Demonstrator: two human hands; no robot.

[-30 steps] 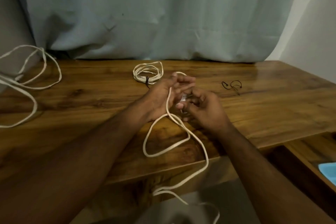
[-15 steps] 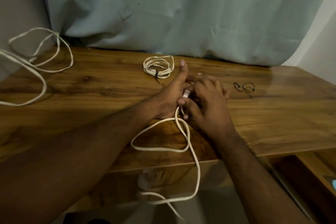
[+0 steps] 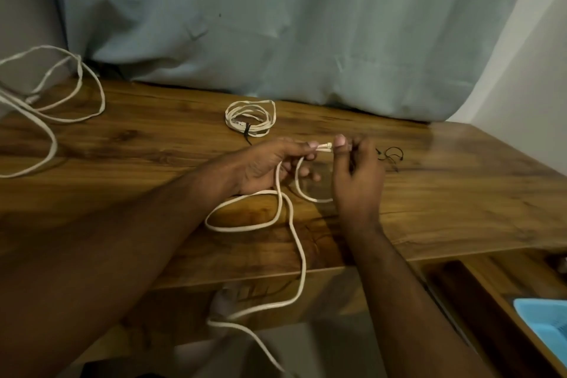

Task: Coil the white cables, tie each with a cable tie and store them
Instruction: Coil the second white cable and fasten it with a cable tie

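The connector end of a white cable [image 3: 324, 147] is pinched between the left hand [image 3: 270, 164] and the right hand [image 3: 357, 175], which are held close together just above the counter [image 3: 460, 193]; the fingers of both are curled on it, so that, it may be judged, a first loop can be started from a fixed end. From the hands a short loop hangs between them, and the rest of the cable is laid in a loose loop on the counter below the hands, then trails over the front edge and down out of view. It is thin, pale and slack. Behind the hands, a coiled cable [image 3: 251, 118] bound with a black tie lies finished. Just right of the hands, spare black cable ties [image 3: 391, 155] are kept within reach. Far left of the hands, an uncoiled white cable [image 3: 55, 107] sprawls.
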